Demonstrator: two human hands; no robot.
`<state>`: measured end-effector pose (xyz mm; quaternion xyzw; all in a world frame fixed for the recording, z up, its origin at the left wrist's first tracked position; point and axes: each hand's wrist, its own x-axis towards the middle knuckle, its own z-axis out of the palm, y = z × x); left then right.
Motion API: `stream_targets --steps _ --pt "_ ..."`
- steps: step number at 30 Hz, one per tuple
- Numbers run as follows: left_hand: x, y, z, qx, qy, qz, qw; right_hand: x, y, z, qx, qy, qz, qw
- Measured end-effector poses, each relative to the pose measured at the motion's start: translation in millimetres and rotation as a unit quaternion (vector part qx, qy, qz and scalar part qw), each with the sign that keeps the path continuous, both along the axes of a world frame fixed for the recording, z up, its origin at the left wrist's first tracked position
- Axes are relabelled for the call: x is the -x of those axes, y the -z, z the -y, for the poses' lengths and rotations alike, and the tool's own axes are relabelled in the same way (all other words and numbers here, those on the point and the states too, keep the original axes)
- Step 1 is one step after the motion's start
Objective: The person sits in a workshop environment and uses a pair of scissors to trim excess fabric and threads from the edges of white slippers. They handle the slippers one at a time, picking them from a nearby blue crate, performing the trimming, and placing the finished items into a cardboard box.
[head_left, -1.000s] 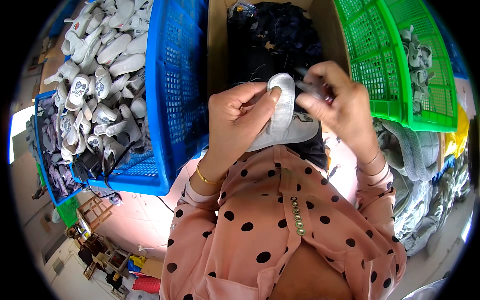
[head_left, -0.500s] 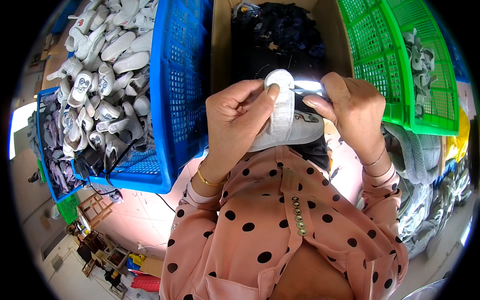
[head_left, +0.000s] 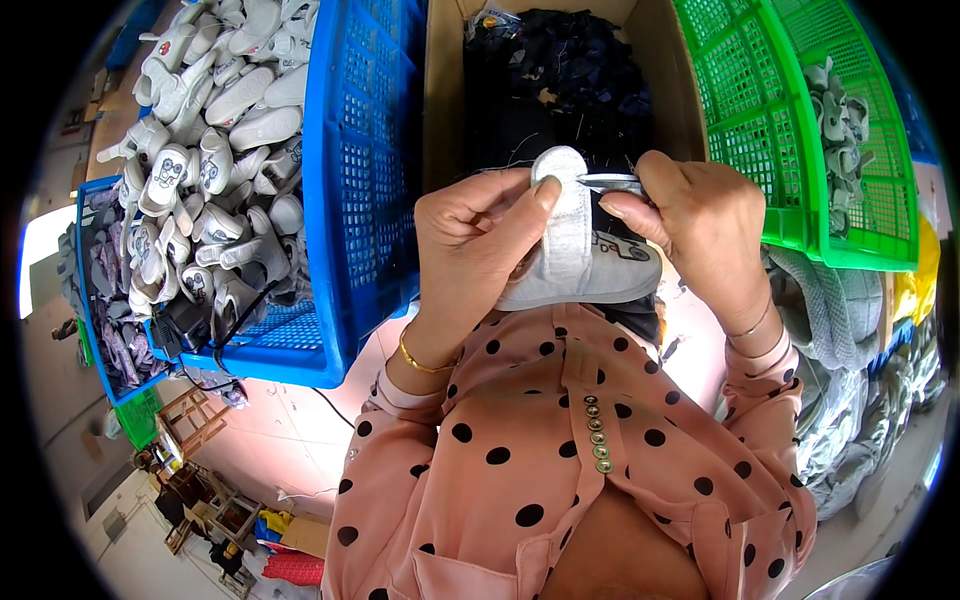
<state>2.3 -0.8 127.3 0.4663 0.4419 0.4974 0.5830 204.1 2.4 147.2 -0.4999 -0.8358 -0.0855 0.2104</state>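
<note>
My left hand [head_left: 475,240] grips a small light-grey cloth shoe [head_left: 600,281], with the thumb pressed on its rounded strap [head_left: 568,232]. The strap stands upward, and a stitched picture shows on the toe part at the right. Thread snips [head_left: 612,183] are held in my right hand [head_left: 705,220], their pointed metal tips touching or very near the strap's right edge. My right fingers hide most of the snips' handle.
At left, a blue crate [head_left: 368,190] stands by many similar grey shoes [head_left: 240,95]. An open cardboard box [head_left: 680,75] ahead holds dark scraps. To the right is a green crate [head_left: 745,110] near grey pieces [head_left: 840,125]. A black cable [head_left: 330,402] hangs at lower left.
The shoe has tilted a little, so more of its stitched picture shows. The strap sits slightly lower, and the snips' tips now point at its edge without the earlier bright glare.
</note>
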Motion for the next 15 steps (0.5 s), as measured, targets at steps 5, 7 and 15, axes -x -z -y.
stream_targets --steps 5,7,15 --pt "3 6 -1 -0.017 0.017 -0.015 1.0 -3 3 -1 0.008 -0.016 -0.012 1.0" --pt "2 6 -1 -0.006 0.02 -0.018 1.0 -8 9 -3 0.037 -0.027 -0.025 0.999" --pt "0 4 0 -0.028 0.062 -0.036 0.997 10 12 0 0.158 -0.006 -0.272 0.949"
